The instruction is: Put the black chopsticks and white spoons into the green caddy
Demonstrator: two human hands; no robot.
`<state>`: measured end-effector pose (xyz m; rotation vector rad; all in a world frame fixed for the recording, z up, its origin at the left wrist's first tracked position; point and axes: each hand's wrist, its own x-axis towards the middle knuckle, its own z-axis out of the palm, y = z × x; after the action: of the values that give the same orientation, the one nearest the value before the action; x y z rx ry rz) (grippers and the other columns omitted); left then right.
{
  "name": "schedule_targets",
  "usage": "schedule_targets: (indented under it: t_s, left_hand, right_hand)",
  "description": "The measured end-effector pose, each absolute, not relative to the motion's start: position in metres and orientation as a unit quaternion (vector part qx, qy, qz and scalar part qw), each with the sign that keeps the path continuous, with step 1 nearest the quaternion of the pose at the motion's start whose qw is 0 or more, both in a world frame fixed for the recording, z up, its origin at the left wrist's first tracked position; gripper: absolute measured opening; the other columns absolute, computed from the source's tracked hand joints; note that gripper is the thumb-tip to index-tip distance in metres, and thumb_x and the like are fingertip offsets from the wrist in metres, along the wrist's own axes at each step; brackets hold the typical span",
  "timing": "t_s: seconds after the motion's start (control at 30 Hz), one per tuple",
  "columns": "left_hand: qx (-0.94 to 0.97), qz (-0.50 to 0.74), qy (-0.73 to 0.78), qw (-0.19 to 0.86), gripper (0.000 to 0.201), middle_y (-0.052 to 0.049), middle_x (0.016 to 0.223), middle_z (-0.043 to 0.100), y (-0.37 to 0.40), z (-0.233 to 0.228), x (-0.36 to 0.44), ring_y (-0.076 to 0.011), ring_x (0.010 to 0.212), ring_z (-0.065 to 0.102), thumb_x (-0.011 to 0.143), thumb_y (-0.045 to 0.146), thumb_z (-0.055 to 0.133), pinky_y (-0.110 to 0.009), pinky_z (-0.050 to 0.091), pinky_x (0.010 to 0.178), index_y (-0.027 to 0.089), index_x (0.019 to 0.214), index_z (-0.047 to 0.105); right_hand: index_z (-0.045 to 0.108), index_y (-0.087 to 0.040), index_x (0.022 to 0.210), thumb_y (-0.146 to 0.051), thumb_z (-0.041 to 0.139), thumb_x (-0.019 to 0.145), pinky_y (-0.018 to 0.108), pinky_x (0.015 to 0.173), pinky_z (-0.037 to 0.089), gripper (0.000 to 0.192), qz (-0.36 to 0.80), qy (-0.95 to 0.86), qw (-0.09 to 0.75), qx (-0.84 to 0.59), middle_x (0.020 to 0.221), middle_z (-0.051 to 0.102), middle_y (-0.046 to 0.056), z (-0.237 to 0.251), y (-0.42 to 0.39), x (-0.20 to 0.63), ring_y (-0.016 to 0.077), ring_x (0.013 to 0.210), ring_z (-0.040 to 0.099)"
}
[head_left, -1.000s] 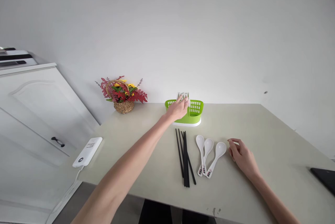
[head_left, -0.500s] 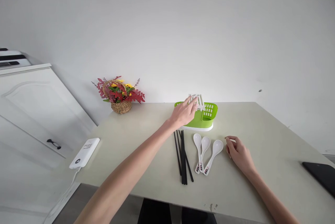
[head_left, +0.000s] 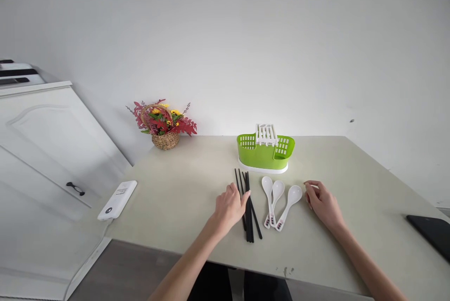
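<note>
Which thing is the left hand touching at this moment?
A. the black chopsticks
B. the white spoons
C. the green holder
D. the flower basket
A: the left hand lies on the table with its fingertips against the bundle of black chopsticks, while the green holder, the white spoons and the flower basket all lie apart from it.

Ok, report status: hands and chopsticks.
Left hand open, fingertips on black chopsticks. Right hand loosely curled on table, empty, beside white spoons. Nothing blocking.
</note>
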<state>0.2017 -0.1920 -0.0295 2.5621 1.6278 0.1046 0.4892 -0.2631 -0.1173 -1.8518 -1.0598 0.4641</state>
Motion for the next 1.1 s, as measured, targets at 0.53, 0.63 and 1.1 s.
schedule_targets:
  t_s: [0.53, 0.63, 1.1]
  left_hand:
    - [0.863, -0.028, 0.504, 0.021, 0.031, -0.017, 0.087, 0.073, -0.209, -0.039, 0.221, -0.0306, 0.084, 0.075, 0.104, 0.029, 0.045, -0.036, 0.053, 0.069, 0.008, 0.103, 0.068]
    - [0.861, -0.023, 0.507, 0.034, 0.032, -0.017, 0.088, 0.073, -0.205, -0.041, 0.216, -0.0316, 0.086, 0.075, 0.104, 0.030, 0.044, -0.037, 0.053, 0.070, 0.008, 0.104, 0.068]
    - [0.827, 0.155, 0.475, 0.260, 0.034, 0.004, 0.063, 0.049, -0.192, -0.034, 0.172, -0.0152, 0.055, 0.050, 0.106, 0.041, 0.038, -0.027, 0.030, 0.054, 0.023, 0.077, 0.040]
  right_hand:
    - [0.061, -0.024, 0.106, -0.061, 0.043, 0.095, 0.031, 0.058, 0.043, 0.042, 0.182, -0.434, 0.473, -0.745, 0.060, 0.062, -0.004, -0.121, -0.263, 0.492, 0.0172, 0.050, 0.055]
    - [0.061, -0.025, 0.106, -0.061, 0.043, 0.095, 0.031, 0.058, 0.043, 0.042, 0.187, -0.433, 0.472, -0.745, 0.061, 0.062, -0.004, -0.122, -0.263, 0.492, 0.0170, 0.051, 0.055]
    - [0.061, -0.022, 0.109, -0.067, 0.048, 0.093, 0.028, 0.053, 0.041, 0.050, 0.188, -0.416, 0.504, -0.733, 0.058, 0.056, -0.005, -0.106, -0.269, 0.491, 0.0148, 0.051, 0.051]
